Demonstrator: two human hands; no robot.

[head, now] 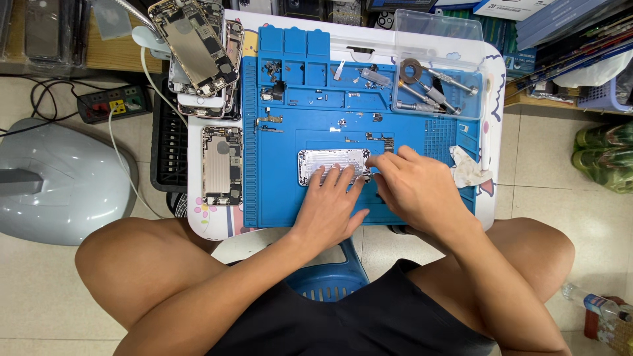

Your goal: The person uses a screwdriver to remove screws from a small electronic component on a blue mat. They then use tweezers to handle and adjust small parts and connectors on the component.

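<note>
A silver phone housing (323, 161) lies face up on a blue repair mat (277, 198). My left hand (330, 204) rests flat on the housing's lower right part, fingers spread, pressing it down. My right hand (412, 188) is at the housing's right end, fingertips pinched close together where the edge is; whether they hold a small part or tool I cannot tell. Small screws and metal brackets (270, 122) lie scattered on the mat above the housing.
A clear tray (461, 39) with screwdrivers sits at the mat's top right. A crumpled white wipe (467, 168) lies right of my right hand. Opened phones (221, 165) and a stack of them (198, 53) lie left. A power strip (112, 102) sits on the floor.
</note>
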